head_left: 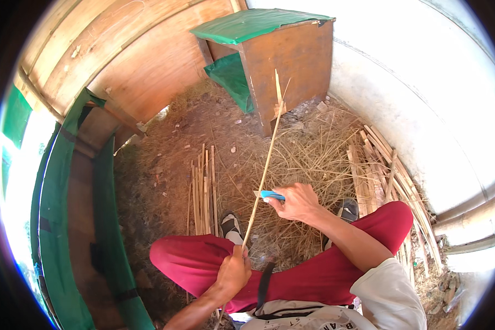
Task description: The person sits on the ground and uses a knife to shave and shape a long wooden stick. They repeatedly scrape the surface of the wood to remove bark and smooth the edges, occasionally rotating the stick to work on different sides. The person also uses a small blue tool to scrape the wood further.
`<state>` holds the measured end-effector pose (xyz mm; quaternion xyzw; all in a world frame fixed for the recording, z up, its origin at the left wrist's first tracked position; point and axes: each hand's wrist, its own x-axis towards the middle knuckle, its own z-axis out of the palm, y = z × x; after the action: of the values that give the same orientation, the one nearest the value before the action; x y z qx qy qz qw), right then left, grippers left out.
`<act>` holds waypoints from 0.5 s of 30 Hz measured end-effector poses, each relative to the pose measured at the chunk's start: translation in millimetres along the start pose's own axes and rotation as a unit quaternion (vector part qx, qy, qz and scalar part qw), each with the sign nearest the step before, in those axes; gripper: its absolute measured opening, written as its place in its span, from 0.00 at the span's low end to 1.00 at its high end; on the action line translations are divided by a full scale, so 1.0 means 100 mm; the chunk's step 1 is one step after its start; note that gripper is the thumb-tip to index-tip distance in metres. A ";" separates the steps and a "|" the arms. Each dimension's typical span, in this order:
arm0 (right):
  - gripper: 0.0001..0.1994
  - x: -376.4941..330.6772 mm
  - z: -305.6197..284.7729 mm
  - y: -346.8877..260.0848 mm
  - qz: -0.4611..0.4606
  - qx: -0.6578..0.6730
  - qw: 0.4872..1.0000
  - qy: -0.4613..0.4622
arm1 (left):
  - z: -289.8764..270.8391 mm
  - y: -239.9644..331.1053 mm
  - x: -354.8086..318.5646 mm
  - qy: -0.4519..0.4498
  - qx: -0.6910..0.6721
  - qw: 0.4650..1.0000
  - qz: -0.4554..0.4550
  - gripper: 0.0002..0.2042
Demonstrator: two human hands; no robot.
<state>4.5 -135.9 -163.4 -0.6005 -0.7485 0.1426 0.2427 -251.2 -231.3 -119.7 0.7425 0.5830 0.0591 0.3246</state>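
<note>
My left hand (pixel 234 273) is closed around the lower part of a long, thin bamboo strip (pixel 265 170) in front of my left knee. The strip slants up and away, and a thin sliver (pixel 285 91) splits off near its far end. In my right hand (pixel 297 202) is a blue-handled utility knife (pixel 272 195), gripped by its handle. Its blade lies against or just over the strip, about midway along; I cannot tell whether it cuts in. Both my legs, in red trousers, are bent wide apart beneath my hands.
Several bamboo strips (pixel 203 190) lie by my left foot. Straw-like shavings (pixel 297 165) cover the ground ahead. More split bamboo (pixel 390 165) is piled along the white wall (pixel 412 93). A wooden cabinet (pixel 291 60) with a green cover stands ahead, and green-covered shelving (pixel 66 220) at left.
</note>
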 end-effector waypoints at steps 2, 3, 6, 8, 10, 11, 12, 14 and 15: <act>0.22 0.01 0.04 0.03 -0.004 0.007 1.000 0.019 | 0.01 -0.04 0.03 -0.003 0.011 1.000 0.005 0.11; 0.22 0.01 0.06 0.05 -0.006 0.003 1.000 0.022 | 0.01 -0.03 0.03 -0.001 0.011 1.000 0.009 0.11; 0.21 0.03 0.13 0.13 0.002 -0.004 1.000 0.016 | 0.02 -0.04 0.03 0.001 0.024 1.000 0.011 0.11; 0.20 0.07 0.12 0.18 0.020 -0.005 1.000 -0.007 | 0.08 -0.08 0.04 0.000 0.042 0.999 0.000 0.10; 0.22 0.07 0.09 0.15 0.065 0.008 0.997 -0.045 | 0.08 -0.09 0.02 -0.004 0.037 0.999 -0.003 0.09; 0.23 0.08 0.06 0.15 0.088 0.013 0.994 -0.064 | 0.08 -0.08 0.01 -0.006 0.034 0.999 -0.004 0.09; 0.23 0.12 0.03 0.24 0.118 0.004 0.991 -0.060 | 0.09 -0.10 -0.05 -0.012 0.032 0.999 0.002 0.08; 0.22 0.24 -0.03 0.61 0.180 -0.011 0.982 -0.048 | 0.13 -0.19 -0.23 -0.027 0.031 0.999 0.015 0.07; 0.22 0.27 -0.05 0.74 0.209 -0.008 0.976 -0.053 | 0.13 -0.22 -0.33 -0.035 0.036 0.999 0.015 0.07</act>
<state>64.1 -92.7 -191.8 -0.7373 -0.6191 0.2160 0.1626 -273.5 -264.1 -132.1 0.7638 0.5620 0.0162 0.3169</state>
